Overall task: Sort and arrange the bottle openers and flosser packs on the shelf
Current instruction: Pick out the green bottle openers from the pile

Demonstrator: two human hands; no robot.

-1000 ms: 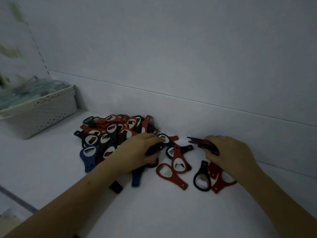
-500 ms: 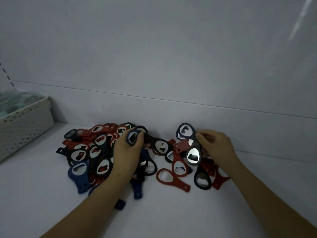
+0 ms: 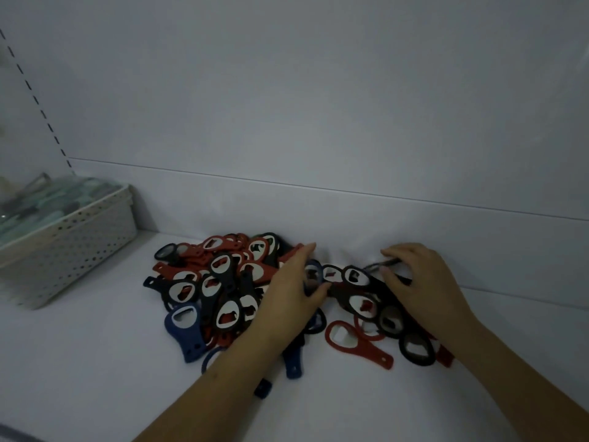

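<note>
The person is mid-sort on the white shelf (image 3: pixel 95 362). The left hand (image 3: pixel 291 293), fingers loosely spread, rests on the jumbled pile of red, black and blue plastic bottle openers (image 3: pixel 220 288); at its three o'clock the right hand (image 3: pixel 420 282) pinches a thin dark opener. Next comes grouping them by colour, probably.

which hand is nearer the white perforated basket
Left. The left hand rests on the pile of bottle openers, which lies between it and the white perforated basket; the right hand is further right, past the left.

Dim white shelf (image 3: pixel 95 362); pale back wall (image 3: pixel 318 90); perforated white basket (image 3: pixel 73 247) at left
</note>
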